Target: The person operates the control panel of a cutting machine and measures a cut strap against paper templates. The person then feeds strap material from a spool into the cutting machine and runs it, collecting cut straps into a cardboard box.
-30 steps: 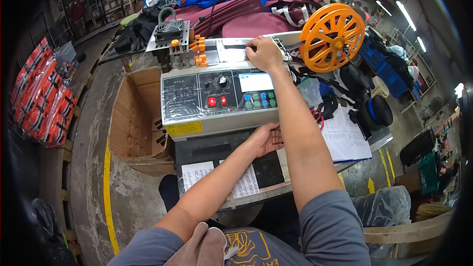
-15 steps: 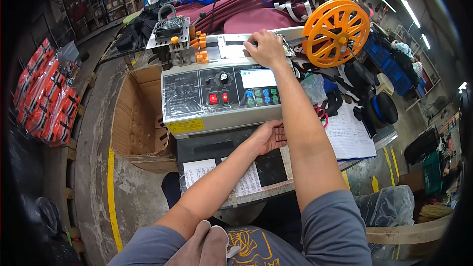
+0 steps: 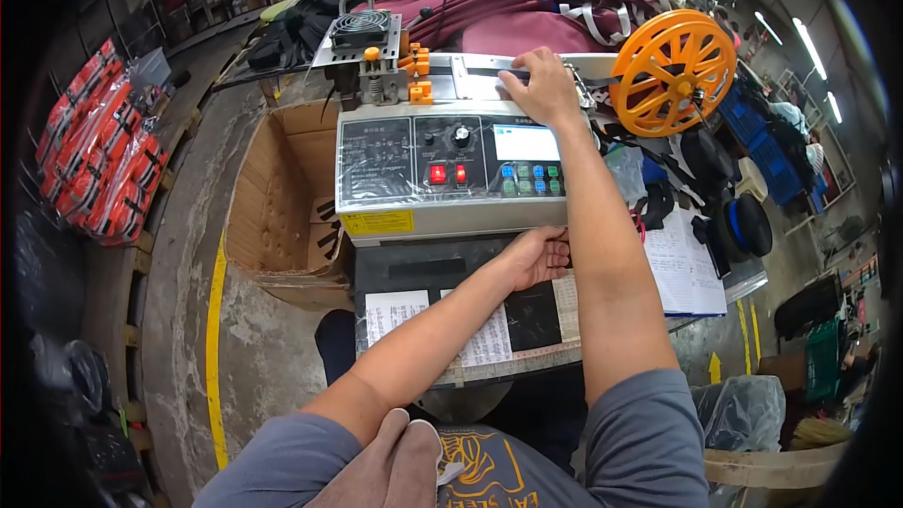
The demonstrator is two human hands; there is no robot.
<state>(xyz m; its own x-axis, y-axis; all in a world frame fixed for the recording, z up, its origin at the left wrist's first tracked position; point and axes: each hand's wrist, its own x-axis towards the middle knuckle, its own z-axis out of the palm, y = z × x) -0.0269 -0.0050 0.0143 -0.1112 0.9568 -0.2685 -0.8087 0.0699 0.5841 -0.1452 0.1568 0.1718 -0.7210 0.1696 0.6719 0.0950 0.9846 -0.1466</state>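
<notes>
On top of a strap-cutting machine (image 3: 451, 216), my right hand (image 3: 546, 89) rests at the guide, thumb apart from the bent fingers. Its fingertips are partly hidden, and I make out nothing held. My left hand (image 3: 538, 259) lies palm up against the machine's lower front edge, fingers loosely curled and apart, holding nothing visible. The control panel (image 3: 395, 160) has lit red switches, a knob and a small lit screen (image 3: 527, 143). Left of the guide are orange clamps (image 3: 419, 75) and a fan-topped unit (image 3: 362, 33). An orange reel (image 3: 673, 75) stands to the right.
A cardboard box (image 3: 273, 179) holding black strips stands left of the machine. Handwritten sheets (image 3: 395, 312) lie in front, and a notebook (image 3: 682, 263) is at right beside black strap rolls (image 3: 743, 224). Maroon fabric (image 3: 536, 9) is piled behind. Bagged orange goods (image 3: 103, 155) sit at left.
The head view has turned slightly left, so the machine and reel appear farther right. Both hands keep nearly the same places on the machine.
</notes>
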